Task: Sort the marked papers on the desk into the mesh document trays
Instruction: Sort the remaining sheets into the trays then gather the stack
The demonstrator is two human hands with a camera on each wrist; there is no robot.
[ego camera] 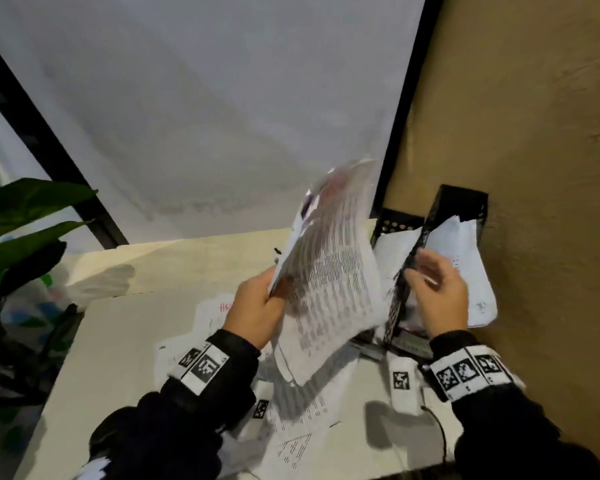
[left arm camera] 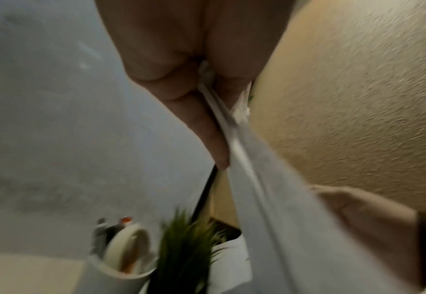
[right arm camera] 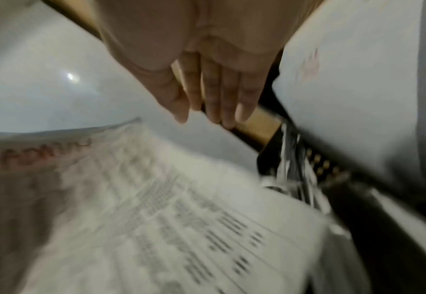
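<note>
My left hand (ego camera: 260, 303) grips a bundle of printed papers (ego camera: 329, 268) by its lower left edge and holds it raised and tilted above the desk; in the left wrist view the thumb presses the sheets (left arm camera: 234, 139). A red handwritten mark (right arm camera: 46, 153) shows near the bundle's top. My right hand (ego camera: 437, 289) hovers with straight, relaxed fingers (right arm camera: 219, 95) beside the black mesh trays (ego camera: 458, 206) at the back right, holding nothing. Papers (ego camera: 465, 258) stand in the tray compartments. More marked papers (ego camera: 302, 420) lie loose on the desk below.
A tan textured wall (ego camera: 534, 133) runs close along the right. A white board with a black frame (ego camera: 187, 116) stands behind the desk. A white cup with pens (left arm camera: 121, 258) and a small green plant (left arm camera: 184, 248) sit on the desk; larger leaves (ego camera: 21, 223) fill the left.
</note>
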